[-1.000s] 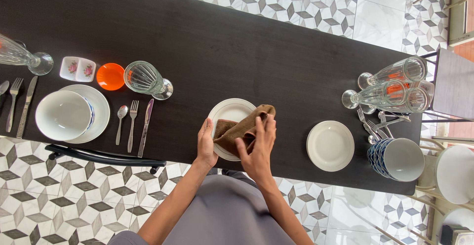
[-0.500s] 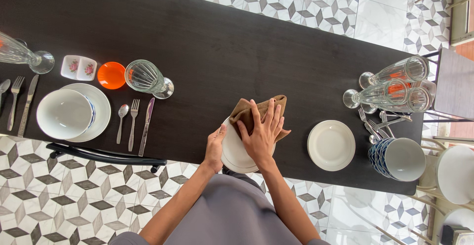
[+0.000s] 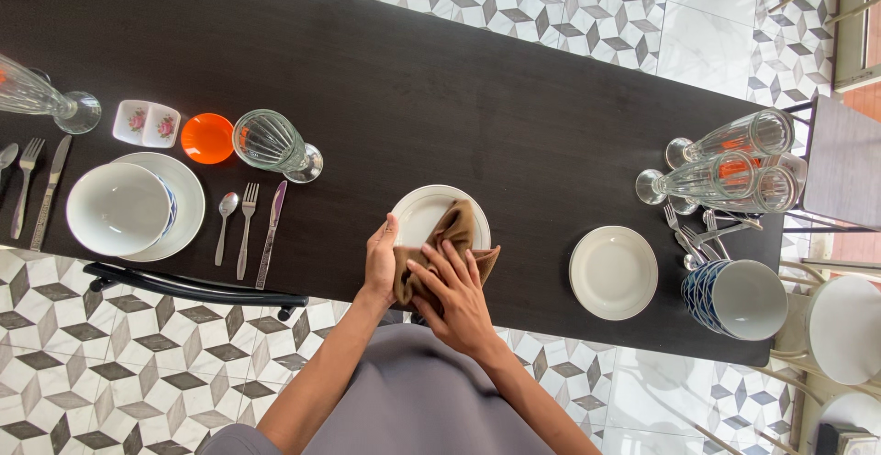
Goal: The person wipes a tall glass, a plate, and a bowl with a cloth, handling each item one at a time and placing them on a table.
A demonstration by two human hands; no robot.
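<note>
Your left hand [image 3: 380,262] grips the plate [image 3: 424,212] by its rim at the counter [image 3: 477,97] edge; your right hand [image 3: 454,294] presses the soft cloth [image 3: 450,239] onto it. Probably glazed and slippery, breakable: keep to the rim.

Beyond your hands [image 3: 431,276] the dark table [image 3: 477,116] lies open — a knife [image 3: 272,233] crowds left, a white plate [image 3: 613,272] right.
</note>
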